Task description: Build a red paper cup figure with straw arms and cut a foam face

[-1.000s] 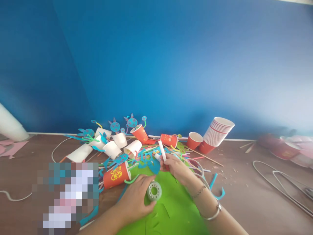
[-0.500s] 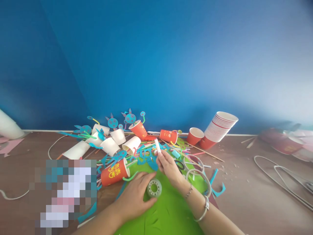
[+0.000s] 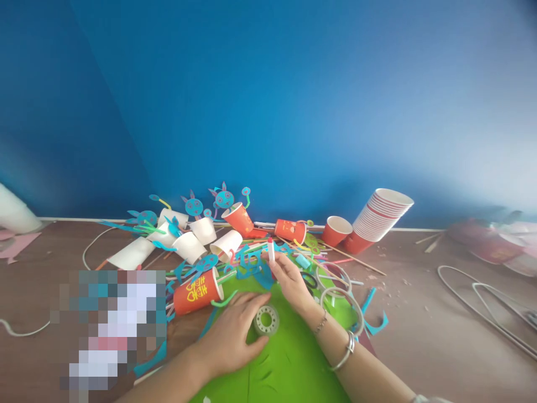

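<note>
Near the middle, my right hand (image 3: 290, 281) pinches a white pen-like marker (image 3: 271, 251) with a red end, held upright above the green mat (image 3: 293, 364). Below and left of it, my left hand (image 3: 239, 330) curves around a roll of clear tape (image 3: 267, 320), thumb on the near side and fingers on the far side. An orange paper cup (image 3: 195, 294) with yellow print and straws in it lies on its side just beyond my left hand. Blue paper cutouts (image 3: 251, 266) lie behind the marker.
White paper cups (image 3: 188, 248) and blue animal-face cutouts (image 3: 193, 207) crowd the back, against a blue wall (image 3: 268, 112). A tall stack of cups (image 3: 380, 215) leans at back right. Large tape rings (image 3: 359, 313) and black scissor handles (image 3: 309, 281) lie beside my right arm. A cable (image 3: 482, 313) lies farther right.
The marker in my right hand has turned, and its red end now shows at the top. My left hand stays around the tape roll. The view has shifted slightly.
</note>
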Action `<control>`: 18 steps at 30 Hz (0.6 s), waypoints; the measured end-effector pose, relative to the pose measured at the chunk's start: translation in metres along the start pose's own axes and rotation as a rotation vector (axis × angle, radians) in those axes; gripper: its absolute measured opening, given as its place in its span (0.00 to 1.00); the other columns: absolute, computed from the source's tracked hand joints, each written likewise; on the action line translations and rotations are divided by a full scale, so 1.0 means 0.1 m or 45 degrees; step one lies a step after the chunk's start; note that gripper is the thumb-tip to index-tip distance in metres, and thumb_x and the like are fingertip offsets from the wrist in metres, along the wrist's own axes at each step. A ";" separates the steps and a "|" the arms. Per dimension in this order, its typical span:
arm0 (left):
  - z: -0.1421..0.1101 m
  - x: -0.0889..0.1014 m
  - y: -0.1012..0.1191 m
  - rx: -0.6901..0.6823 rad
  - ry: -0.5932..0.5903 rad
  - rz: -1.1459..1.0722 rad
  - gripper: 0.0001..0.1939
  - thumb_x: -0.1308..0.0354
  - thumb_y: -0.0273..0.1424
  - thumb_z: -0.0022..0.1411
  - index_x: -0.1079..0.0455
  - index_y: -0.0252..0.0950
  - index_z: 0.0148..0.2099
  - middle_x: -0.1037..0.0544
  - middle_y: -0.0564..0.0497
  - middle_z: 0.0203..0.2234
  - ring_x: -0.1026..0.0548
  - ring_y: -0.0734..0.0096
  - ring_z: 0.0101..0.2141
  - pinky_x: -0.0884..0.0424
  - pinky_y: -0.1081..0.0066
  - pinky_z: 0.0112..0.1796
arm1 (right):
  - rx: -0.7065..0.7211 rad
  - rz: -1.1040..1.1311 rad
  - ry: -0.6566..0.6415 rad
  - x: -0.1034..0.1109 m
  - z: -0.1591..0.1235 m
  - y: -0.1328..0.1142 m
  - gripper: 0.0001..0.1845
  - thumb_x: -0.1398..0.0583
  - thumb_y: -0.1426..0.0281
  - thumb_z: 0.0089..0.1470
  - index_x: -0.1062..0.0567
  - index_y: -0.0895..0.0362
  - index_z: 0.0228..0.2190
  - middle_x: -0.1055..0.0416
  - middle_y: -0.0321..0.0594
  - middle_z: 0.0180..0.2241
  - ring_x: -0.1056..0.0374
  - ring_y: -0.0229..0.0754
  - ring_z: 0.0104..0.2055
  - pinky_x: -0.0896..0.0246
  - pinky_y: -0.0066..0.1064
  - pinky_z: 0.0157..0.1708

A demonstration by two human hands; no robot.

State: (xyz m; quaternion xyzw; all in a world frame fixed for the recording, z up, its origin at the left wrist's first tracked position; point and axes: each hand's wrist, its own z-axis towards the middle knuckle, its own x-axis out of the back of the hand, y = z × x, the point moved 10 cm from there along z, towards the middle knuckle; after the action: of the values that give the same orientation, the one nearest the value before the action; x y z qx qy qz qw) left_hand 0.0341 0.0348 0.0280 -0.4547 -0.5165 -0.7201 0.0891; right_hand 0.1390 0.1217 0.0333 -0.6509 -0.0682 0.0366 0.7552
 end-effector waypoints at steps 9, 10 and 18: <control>-0.01 -0.02 0.04 -0.019 -0.062 0.044 0.34 0.44 0.28 0.58 0.47 0.34 0.65 0.37 0.42 0.61 0.42 0.56 0.60 0.44 0.52 0.60 | 0.127 0.078 0.085 0.07 -0.02 -0.09 0.14 0.46 0.55 0.61 0.30 0.52 0.40 0.25 0.41 0.44 0.32 0.44 0.43 0.38 0.36 0.42; 0.00 -0.02 0.04 -0.020 -0.064 0.045 0.34 0.44 0.29 0.58 0.47 0.34 0.65 0.37 0.42 0.61 0.42 0.56 0.60 0.44 0.52 0.60 | 0.133 0.095 0.088 0.07 -0.03 -0.10 0.14 0.45 0.56 0.61 0.30 0.52 0.40 0.25 0.41 0.45 0.32 0.44 0.44 0.38 0.36 0.42; -0.03 -0.05 0.05 -0.028 -0.120 0.070 0.34 0.45 0.29 0.59 0.49 0.35 0.66 0.39 0.41 0.62 0.43 0.55 0.62 0.46 0.49 0.61 | 0.133 0.060 0.146 0.12 -0.05 -0.16 0.15 0.44 0.56 0.60 0.27 0.54 0.38 0.25 0.43 0.42 0.32 0.43 0.38 0.37 0.34 0.38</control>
State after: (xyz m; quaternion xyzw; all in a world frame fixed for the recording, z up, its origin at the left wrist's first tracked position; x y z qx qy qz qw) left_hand 0.0385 0.0287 0.0277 -0.5031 -0.4995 -0.7007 0.0793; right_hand 0.1512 0.1163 0.0495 -0.6131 -0.0075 0.0207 0.7897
